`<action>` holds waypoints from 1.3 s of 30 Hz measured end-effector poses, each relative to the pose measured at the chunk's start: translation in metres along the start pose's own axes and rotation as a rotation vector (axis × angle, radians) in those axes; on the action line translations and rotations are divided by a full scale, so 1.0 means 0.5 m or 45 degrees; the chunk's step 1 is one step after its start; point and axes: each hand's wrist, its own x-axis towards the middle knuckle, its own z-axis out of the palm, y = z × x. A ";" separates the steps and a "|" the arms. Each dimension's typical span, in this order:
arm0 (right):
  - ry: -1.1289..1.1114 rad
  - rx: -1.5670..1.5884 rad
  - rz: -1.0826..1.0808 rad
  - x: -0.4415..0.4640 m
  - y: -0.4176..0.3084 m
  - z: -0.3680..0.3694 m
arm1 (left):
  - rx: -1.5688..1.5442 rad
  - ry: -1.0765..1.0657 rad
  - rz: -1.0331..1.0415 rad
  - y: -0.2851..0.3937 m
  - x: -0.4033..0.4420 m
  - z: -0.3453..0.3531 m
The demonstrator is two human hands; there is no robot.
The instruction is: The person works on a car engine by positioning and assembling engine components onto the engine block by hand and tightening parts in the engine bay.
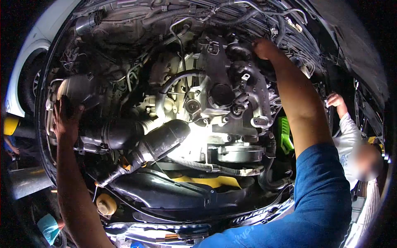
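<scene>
My left hand (66,122) rests on the near side of a black air filter box (84,91), fingers apart and laid against it. From that box a wide black intake hose (163,140) runs to the front of the engine (219,78). Stretched far over the engine, my right hand (264,48) is at its back right, next to a dark curved pipe (242,50). Its fingers are curled in, and what they grip, if anything, is hidden. A black oil filler cap (222,94) sits on the engine's top, between my hands.
Ribbed hoses and wiring (173,15) line the back. A bright green object (285,135) stands right of the engine. A yellowish cap (106,204) sits front left. Another person (349,144) stands at the right, one hand (335,100) over the bay's edge. Strong light falls mid-engine.
</scene>
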 end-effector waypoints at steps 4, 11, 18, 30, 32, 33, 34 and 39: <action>0.040 0.007 0.046 0.016 0.015 0.027 | -0.098 0.041 0.131 -0.017 0.003 0.008; -0.185 0.311 0.195 -0.060 -0.013 -0.090 | -0.026 0.051 0.115 -0.028 0.004 0.019; -0.246 0.284 0.182 -0.058 -0.001 -0.092 | 0.029 0.056 0.098 -0.033 0.007 0.023; -0.291 0.268 0.105 -0.071 -0.015 -0.127 | -0.138 0.074 0.166 -0.025 -0.005 0.012; -0.276 0.407 0.074 -0.006 0.012 -0.040 | -0.105 0.106 0.105 -0.021 -0.010 0.011; -0.277 0.634 0.094 0.034 0.036 0.026 | -0.085 0.115 0.086 -0.019 -0.009 0.013; -0.261 0.681 0.106 0.027 0.035 0.027 | -0.144 0.104 0.122 -0.026 -0.003 0.021; 0.043 0.561 0.072 0.005 0.019 0.047 | -0.039 0.082 0.122 -0.023 0.005 0.020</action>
